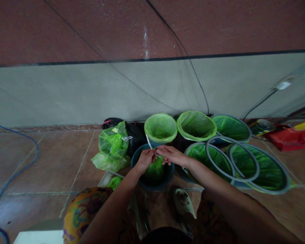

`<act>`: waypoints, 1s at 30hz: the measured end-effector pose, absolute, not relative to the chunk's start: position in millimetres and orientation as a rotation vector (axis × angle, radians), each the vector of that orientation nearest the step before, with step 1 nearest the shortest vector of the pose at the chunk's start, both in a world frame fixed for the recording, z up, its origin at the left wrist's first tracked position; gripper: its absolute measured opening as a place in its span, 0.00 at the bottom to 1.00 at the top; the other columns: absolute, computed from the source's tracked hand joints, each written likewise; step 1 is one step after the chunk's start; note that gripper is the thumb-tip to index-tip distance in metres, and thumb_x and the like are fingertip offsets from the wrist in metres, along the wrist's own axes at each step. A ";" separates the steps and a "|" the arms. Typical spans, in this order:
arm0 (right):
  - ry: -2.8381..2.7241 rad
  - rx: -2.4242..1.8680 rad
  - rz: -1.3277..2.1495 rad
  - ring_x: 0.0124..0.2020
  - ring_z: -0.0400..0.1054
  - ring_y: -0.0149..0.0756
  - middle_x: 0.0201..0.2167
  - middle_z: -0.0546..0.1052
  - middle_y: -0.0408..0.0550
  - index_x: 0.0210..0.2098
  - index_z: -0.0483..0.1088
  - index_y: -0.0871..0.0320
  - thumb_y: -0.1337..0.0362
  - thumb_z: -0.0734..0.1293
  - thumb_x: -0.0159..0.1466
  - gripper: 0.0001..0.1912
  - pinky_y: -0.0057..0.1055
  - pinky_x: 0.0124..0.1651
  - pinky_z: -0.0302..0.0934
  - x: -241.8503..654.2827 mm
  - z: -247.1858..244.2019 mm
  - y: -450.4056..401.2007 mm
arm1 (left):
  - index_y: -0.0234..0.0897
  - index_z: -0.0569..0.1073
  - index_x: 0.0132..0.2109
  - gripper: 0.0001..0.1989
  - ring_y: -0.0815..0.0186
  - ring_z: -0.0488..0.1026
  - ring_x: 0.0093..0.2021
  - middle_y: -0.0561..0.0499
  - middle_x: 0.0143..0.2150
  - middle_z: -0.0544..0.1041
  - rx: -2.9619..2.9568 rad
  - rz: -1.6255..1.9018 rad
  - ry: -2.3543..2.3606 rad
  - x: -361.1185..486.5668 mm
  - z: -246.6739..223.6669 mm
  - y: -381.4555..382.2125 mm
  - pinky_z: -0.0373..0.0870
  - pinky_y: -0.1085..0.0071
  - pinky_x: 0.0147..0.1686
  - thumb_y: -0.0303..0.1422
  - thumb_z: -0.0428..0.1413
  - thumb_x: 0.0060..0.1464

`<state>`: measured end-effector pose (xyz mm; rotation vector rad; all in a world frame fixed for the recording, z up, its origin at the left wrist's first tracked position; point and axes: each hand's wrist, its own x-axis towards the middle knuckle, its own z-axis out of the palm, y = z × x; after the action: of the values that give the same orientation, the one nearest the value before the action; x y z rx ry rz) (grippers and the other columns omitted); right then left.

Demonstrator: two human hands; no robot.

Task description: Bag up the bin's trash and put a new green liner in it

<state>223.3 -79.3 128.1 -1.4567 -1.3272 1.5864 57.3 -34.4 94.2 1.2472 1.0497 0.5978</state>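
My left hand (pixel 145 160) and my right hand (pixel 170 155) meet over a dark blue bin (pixel 135 163) near my feet. Both are closed around a white drawstring (pixel 149 141), one end of which sticks up beyond my fingers. Below them, a gathered green garbage bag (pixel 155 170) sits inside the bin. My fingers partly hide where the string meets the bag. Just left of the bin stands a tied green garbage bag (pixel 113 144) with a white string knot.
Behind and right are bins lined with green bags, such as a round bin (pixel 160 128). A loose grey ring (pixel 232 158) lies across two of them. Black bags (pixel 136 137) lean by the wall. A red dustpan (pixel 288 137) is far right; a blue cable (pixel 17 173) crosses the left floor.
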 end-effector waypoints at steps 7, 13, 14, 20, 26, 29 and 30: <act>-1.792 -1.785 1.201 0.27 0.67 0.30 0.29 0.76 0.44 0.44 0.75 0.61 0.68 0.68 0.59 0.13 0.27 0.33 0.59 223.4 124.2 -79.2 | 0.35 0.71 0.24 0.14 0.74 0.64 0.18 0.55 0.20 0.69 1.132 0.536 1.118 57.3 93.3 -34.0 0.61 0.75 0.22 0.35 0.52 0.55; -1.819 -1.863 0.957 0.26 0.63 0.29 0.23 0.72 0.42 0.30 0.76 0.60 0.64 0.64 0.64 0.11 0.27 0.33 0.54 230.1 126.0 -74.1 | 0.33 0.76 0.27 0.09 0.70 0.71 0.23 0.53 0.23 0.75 1.034 0.536 1.121 57.3 95.8 -35.4 0.66 0.73 0.27 0.34 0.60 0.49; -1.792 -1.849 1.019 0.24 0.62 0.28 0.21 0.70 0.41 0.29 0.75 0.60 0.62 0.64 0.64 0.11 0.27 0.31 0.53 230.1 125.1 -74.3 | 0.33 0.77 0.28 0.07 0.70 0.71 0.24 0.53 0.23 0.75 1.001 0.562 1.107 56.6 96.7 -35.2 0.67 0.73 0.28 0.34 0.61 0.47; -1.618 -1.825 1.468 0.18 0.60 0.26 0.18 0.68 0.38 0.27 0.72 0.59 0.62 0.65 0.63 0.10 0.24 0.23 0.53 225.5 119.1 -79.5 | 0.34 0.78 0.27 0.04 0.70 0.70 0.26 0.54 0.24 0.76 1.191 0.662 1.109 50.5 97.9 -31.4 0.66 0.73 0.31 0.26 0.63 0.38; -1.728 -2.009 1.027 0.31 0.72 0.34 0.28 0.78 0.46 0.32 0.78 0.58 0.64 0.65 0.62 0.10 0.27 0.36 0.61 229.1 119.8 -75.1 | 0.37 0.77 0.27 0.05 0.67 0.73 0.34 0.53 0.28 0.78 1.703 0.721 1.056 48.6 102.1 -34.8 0.68 0.72 0.38 0.23 0.57 0.44; -1.635 -1.849 1.025 0.32 0.71 0.32 0.32 0.79 0.46 0.38 0.77 0.58 0.64 0.62 0.63 0.12 0.26 0.36 0.63 226.8 118.6 -73.7 | 0.37 0.76 0.32 0.06 0.69 0.72 0.31 0.52 0.30 0.77 1.711 0.728 0.945 50.3 101.4 -38.5 0.68 0.73 0.35 0.26 0.55 0.49; -1.589 -1.780 1.107 0.28 0.69 0.30 0.29 0.77 0.44 0.37 0.76 0.58 0.63 0.61 0.64 0.12 0.26 0.33 0.62 224.7 117.6 -73.8 | 0.37 0.76 0.33 0.06 0.69 0.72 0.32 0.52 0.31 0.77 1.713 0.740 0.926 51.0 100.8 -39.6 0.68 0.73 0.35 0.26 0.54 0.50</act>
<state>224.7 -73.8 117.6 -1.7795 -1.5895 1.1069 51.0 -39.6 100.8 1.7131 0.9255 0.7396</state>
